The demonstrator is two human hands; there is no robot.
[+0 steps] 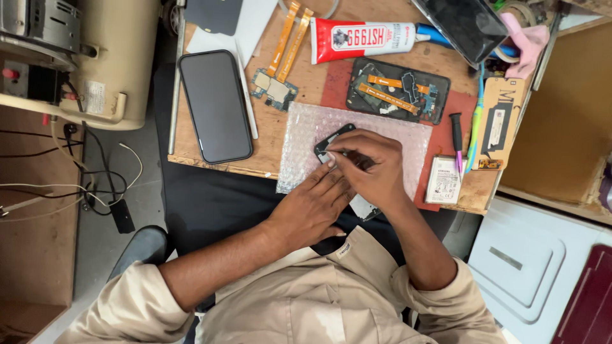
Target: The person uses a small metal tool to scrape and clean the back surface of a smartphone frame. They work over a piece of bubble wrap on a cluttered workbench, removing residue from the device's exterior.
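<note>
Bubble wrap is spread over the front edge of the wooden worktop, and both hands are working on top of it. Right hand is curled over a small black part, fingers pinched together on it, so it's clamped on that piece near the left middle of the wrap. Left hand comes in from below, fingers close together with the tips pressed against the same part right under the right hand; can't really tell if it's gripping or just steadying. Just past the wrap sits an opened phone body with orange flex cables showing, lying on a red mat. Left of that there's a loose circuit board with two orange ribbons running up from it. A black phone lies face up on the left side of the worktop, well apart from the hands, with a thin white stick right beside it. A red and white glue tube lies across the back. A white battery sits on the right edge just beside the wrap, with a black-handled tool above it. A beige machine stands off to the far left.
</note>
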